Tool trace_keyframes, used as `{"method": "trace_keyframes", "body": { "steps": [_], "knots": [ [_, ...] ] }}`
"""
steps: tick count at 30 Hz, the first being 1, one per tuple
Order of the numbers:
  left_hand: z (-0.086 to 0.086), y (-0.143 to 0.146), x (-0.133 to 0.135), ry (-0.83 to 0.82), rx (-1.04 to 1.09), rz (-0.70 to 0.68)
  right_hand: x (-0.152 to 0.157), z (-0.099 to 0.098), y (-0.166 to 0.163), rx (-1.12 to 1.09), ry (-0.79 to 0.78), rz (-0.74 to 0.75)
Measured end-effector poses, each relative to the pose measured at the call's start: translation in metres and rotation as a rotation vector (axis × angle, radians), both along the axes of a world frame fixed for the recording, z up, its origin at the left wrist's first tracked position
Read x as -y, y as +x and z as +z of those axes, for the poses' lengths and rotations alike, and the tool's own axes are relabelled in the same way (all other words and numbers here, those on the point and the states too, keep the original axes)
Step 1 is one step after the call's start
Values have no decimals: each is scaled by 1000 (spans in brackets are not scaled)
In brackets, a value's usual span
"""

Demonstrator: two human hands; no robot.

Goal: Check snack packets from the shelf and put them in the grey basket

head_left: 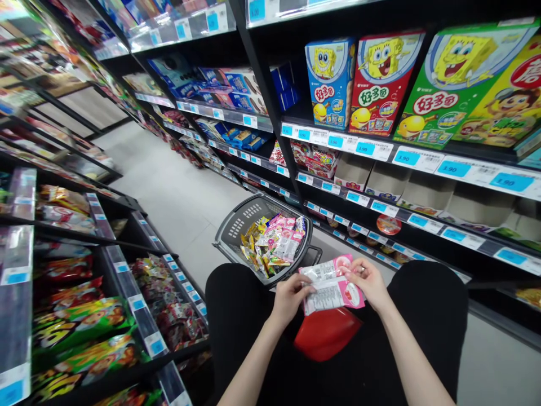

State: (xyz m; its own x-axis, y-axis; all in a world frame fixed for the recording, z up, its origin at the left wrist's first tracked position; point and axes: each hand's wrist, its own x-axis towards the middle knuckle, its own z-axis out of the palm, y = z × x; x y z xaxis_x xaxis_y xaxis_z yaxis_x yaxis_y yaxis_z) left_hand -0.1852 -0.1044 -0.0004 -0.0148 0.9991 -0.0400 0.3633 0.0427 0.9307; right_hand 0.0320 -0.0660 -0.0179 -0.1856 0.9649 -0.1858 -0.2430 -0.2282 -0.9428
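Note:
A pink and white candy packet (pixel 332 287) is stretched between my two hands above my lap, its printed back facing up. My left hand (pixel 291 293) pinches its left edge, thumb on top. At the upper right of the packet, my right hand (pixel 367 279) grips it between thumb and fingers. Something red and smooth (pixel 327 335) lies on my lap just below the packet; its kind is unclear. Past my knees, a grey shopping basket (pixel 236 225) stands on the floor with many small snack packets (pixel 274 242) heaped inside.
Shelves with price tags (pixel 372 148) run along the right, bearing cartoon snack boxes (pixel 382 84) and open cartons (pixel 386 180). To the left, a tiered rack holds bagged snacks (pixel 84 327) close by my knee. Grey aisle floor (pixel 169 169) stretches away between them.

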Motion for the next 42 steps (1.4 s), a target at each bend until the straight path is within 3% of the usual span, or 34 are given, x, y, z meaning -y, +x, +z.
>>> {"method": "trace_keyframes", "body": {
  "steps": [6, 11, 17, 22, 26, 29, 35, 42],
  "knots": [
    [10, 0, 6, -30, -20, -162, 1, 0, 9, -18, 4, -2],
    [16, 3, 4, -17, 69, -69, 2, -7, 14, 81, 54, -13],
    [8, 6, 1, -94, 370, 107, 2, -5, 13, 90, 63, 75],
    [-7, 13, -1, -285, 728, 165, 2, -3, 12, 87, 63, 77],
    [-15, 19, 2, -539, 926, 1, 1, -1, 13, 19, 47, 156],
    [-15, 21, 5, -588, 910, -143, 1, -1, 14, -59, -1, 219],
    [-11, 16, 5, -623, 767, -348, 2, 3, 14, -116, -126, 193],
    [-20, 13, 3, -594, 641, -227, -3, 1, 15, -14, -153, 87]
  ]
}}
